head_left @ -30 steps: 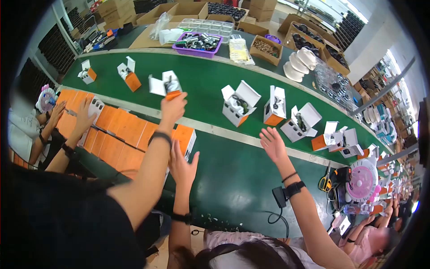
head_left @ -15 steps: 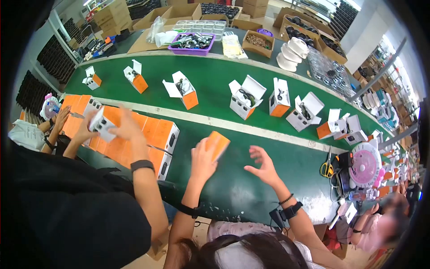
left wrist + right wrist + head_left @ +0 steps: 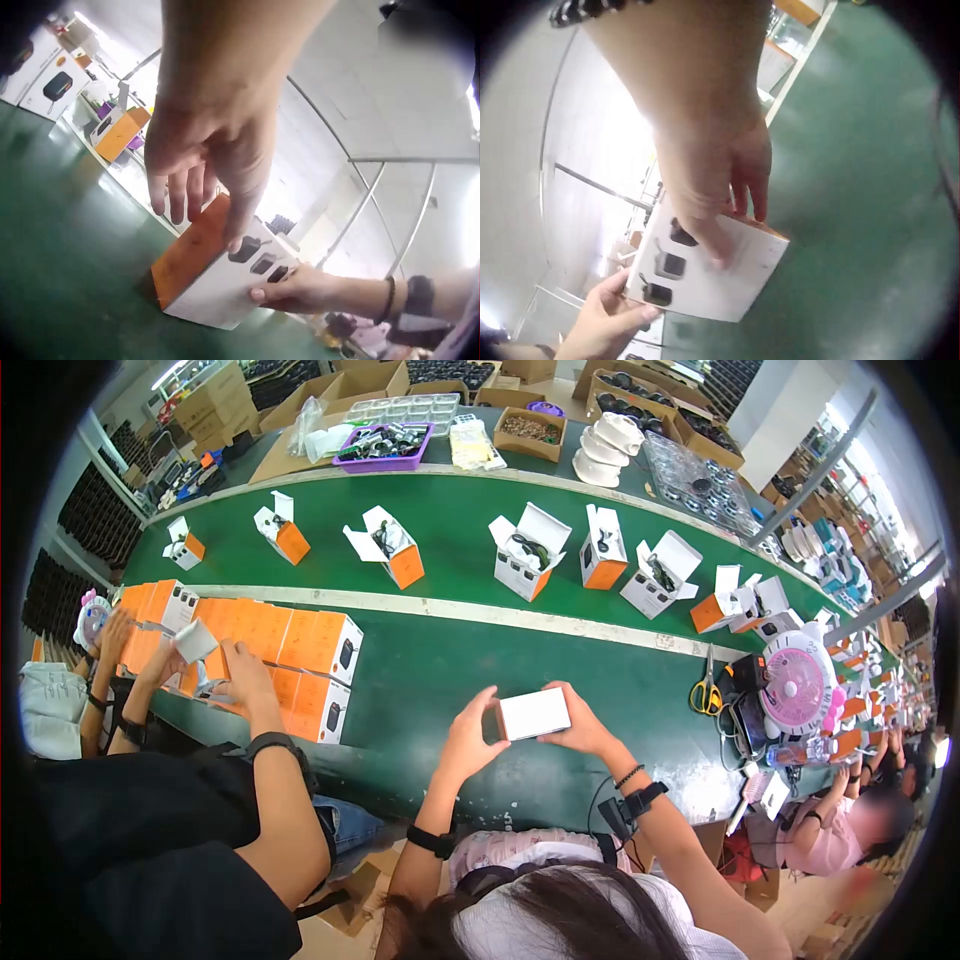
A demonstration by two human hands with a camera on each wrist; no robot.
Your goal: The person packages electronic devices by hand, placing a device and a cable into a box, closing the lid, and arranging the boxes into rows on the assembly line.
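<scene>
Both my hands hold one small closed box [image 3: 535, 713], white on its top face and orange on a side, just above the green table [image 3: 440, 670] near its front edge. My left hand [image 3: 476, 728] grips the box's left end with thumb and fingers. At the other end my right hand [image 3: 578, 722] pinches it. In the left wrist view the left hand [image 3: 204, 161] lies over the orange face of the box [image 3: 217, 279], thumb on the printed white side. The right wrist view has the right hand [image 3: 718, 196] on the box's white printed face [image 3: 714, 279], with the left hand [image 3: 606, 315] below it.
Open white-and-orange boxes [image 3: 528, 565] stand in a row along the green conveyor belt. Closed orange boxes [image 3: 300, 650] are stacked at my left, where another person's hand [image 3: 240, 682] works. Scissors [image 3: 705, 695] and a pink fan [image 3: 795, 690] lie at my right. A purple tray [image 3: 385, 445] sits at the back.
A second ago both my hands reached forward holding nothing. My left hand then picked up an orange box, and now both hands hold it nearer my body, white face up.
</scene>
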